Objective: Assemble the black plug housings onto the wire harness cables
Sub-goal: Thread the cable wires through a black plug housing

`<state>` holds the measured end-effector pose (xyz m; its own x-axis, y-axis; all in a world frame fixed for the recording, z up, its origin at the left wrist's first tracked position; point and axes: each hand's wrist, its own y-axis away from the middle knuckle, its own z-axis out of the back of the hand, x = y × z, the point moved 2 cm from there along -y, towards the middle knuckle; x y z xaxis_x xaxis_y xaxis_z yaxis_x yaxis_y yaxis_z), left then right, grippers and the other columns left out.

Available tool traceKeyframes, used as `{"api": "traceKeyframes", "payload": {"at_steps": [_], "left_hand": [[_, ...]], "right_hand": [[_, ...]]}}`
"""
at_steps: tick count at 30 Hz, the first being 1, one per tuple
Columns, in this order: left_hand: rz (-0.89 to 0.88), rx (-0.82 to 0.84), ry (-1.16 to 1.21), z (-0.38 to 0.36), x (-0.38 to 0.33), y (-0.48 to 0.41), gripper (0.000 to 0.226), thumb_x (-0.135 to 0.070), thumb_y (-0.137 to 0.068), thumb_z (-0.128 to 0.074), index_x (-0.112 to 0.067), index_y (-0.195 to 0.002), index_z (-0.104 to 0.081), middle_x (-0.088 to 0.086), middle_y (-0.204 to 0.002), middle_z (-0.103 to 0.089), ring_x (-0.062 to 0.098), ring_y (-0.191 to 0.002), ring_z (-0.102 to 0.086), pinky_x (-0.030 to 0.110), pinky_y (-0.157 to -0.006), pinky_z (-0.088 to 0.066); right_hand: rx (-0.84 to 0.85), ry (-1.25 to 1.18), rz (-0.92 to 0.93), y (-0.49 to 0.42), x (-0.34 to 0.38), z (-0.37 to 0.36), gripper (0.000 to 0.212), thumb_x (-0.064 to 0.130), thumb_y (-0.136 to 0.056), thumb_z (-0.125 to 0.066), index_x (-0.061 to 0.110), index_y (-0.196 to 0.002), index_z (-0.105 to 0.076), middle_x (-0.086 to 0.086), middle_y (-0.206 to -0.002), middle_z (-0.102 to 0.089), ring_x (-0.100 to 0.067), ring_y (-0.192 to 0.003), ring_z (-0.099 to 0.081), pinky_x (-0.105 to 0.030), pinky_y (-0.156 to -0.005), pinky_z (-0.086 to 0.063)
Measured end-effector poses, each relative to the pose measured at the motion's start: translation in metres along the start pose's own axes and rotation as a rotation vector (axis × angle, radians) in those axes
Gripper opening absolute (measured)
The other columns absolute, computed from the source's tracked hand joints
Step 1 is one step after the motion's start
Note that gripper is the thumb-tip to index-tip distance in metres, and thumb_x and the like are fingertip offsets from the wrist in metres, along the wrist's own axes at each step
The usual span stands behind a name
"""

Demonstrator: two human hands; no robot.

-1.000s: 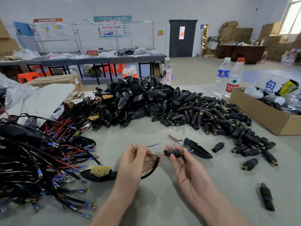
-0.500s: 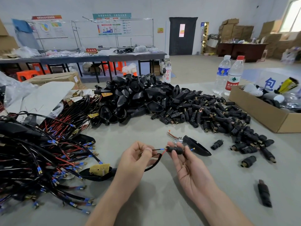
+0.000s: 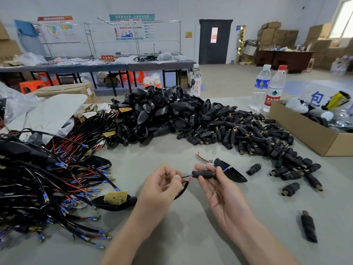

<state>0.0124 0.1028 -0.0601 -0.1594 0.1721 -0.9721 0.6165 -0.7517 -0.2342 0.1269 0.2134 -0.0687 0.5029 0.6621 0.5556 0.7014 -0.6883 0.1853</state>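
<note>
Wire [image 3: 184,177] tip has come from free air to left mouth of plug housing [image 3: 203,174]; my left hand [image 3: 162,186] pinches wire, right hand [image 3: 223,196] pinches housing. Seating likely next.

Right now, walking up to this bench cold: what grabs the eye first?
The heap of black housings fills the middle of the table, small plug barrels trailing right toward a cardboard box. At left sprawls a tangle of red and black wire harnesses. Up front, the left hand pinches a wire running into a black plug housing held by the right hand.
</note>
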Motion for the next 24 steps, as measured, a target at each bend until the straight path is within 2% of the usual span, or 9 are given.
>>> {"api": "traceKeyframes", "payload": {"at_steps": [4,7,9,13,18,20,24], "left_hand": [[0.006,0.032,-0.002,0.002,0.002,-0.002,0.022,-0.009,-0.098,-0.056,-0.014,-0.076,-0.053,-0.005,-0.084,-0.071,0.013,-0.084,-0.065,0.03,-0.081,-0.055],[0.035,0.084,-0.006,-0.001,0.005,-0.001,0.015,-0.019,-0.093,-0.06,-0.01,-0.082,-0.056,-0.004,-0.079,-0.069,0.015,-0.083,-0.067,0.032,-0.079,-0.055],[0.022,0.096,-0.061,-0.002,0.006,-0.001,0.014,-0.029,-0.089,-0.059,-0.017,-0.082,-0.058,-0.002,-0.076,-0.067,0.017,-0.081,-0.067,0.036,-0.079,-0.054],[-0.053,0.104,-0.243,-0.003,0.011,0.0,0.015,-0.037,-0.094,-0.054,-0.028,-0.083,-0.056,0.004,-0.083,-0.067,0.019,-0.081,-0.068,0.046,-0.083,-0.054],[-0.192,0.005,-0.465,-0.005,0.015,0.007,0.026,-0.054,-0.099,-0.034,-0.035,-0.092,-0.049,-0.014,-0.084,-0.068,0.01,-0.075,-0.067,0.039,-0.073,-0.054],[-0.221,-0.058,-0.49,-0.005,0.014,0.007,0.026,-0.058,-0.097,-0.03,-0.039,-0.093,-0.046,-0.017,-0.084,-0.067,0.007,-0.071,-0.068,0.039,-0.069,-0.054],[-0.245,-0.122,-0.428,-0.003,0.015,0.006,0.021,-0.06,-0.095,-0.037,-0.043,-0.102,-0.046,-0.016,-0.088,-0.067,0.009,-0.064,-0.069,0.047,-0.065,-0.058]], "right_hand": [[0.032,0.048,-0.007,0.002,0.0,-0.001,0.031,0.022,-0.104,-0.043,-0.003,-0.112,-0.061,-0.021,-0.11,-0.072,-0.026,-0.098,-0.073,-0.024,-0.068,-0.06],[0.065,0.1,-0.006,0.003,-0.004,-0.002,0.032,0.022,-0.105,-0.042,-0.003,-0.112,-0.06,-0.022,-0.111,-0.072,-0.025,-0.099,-0.073,-0.023,-0.069,-0.06],[0.075,0.092,-0.008,0.004,-0.006,-0.002,0.031,0.021,-0.105,-0.041,-0.003,-0.111,-0.06,-0.023,-0.112,-0.071,-0.027,-0.099,-0.073,-0.024,-0.069,-0.06],[0.065,0.072,-0.011,0.003,-0.005,0.0,0.031,0.021,-0.105,-0.041,-0.003,-0.112,-0.059,-0.023,-0.112,-0.071,-0.029,-0.099,-0.073,-0.025,-0.069,-0.06],[0.037,0.048,-0.002,-0.001,-0.006,0.001,0.031,0.02,-0.105,-0.042,-0.005,-0.113,-0.059,-0.024,-0.111,-0.071,-0.029,-0.1,-0.072,-0.025,-0.069,-0.06],[0.031,0.04,0.004,-0.002,-0.006,0.001,0.03,0.02,-0.105,-0.042,-0.004,-0.11,-0.06,-0.024,-0.111,-0.071,-0.028,-0.1,-0.073,-0.025,-0.069,-0.06],[0.024,0.013,-0.004,-0.003,-0.007,0.003,0.029,0.02,-0.104,-0.044,-0.004,-0.11,-0.06,-0.025,-0.112,-0.071,-0.029,-0.101,-0.072,-0.025,-0.069,-0.06]]}}
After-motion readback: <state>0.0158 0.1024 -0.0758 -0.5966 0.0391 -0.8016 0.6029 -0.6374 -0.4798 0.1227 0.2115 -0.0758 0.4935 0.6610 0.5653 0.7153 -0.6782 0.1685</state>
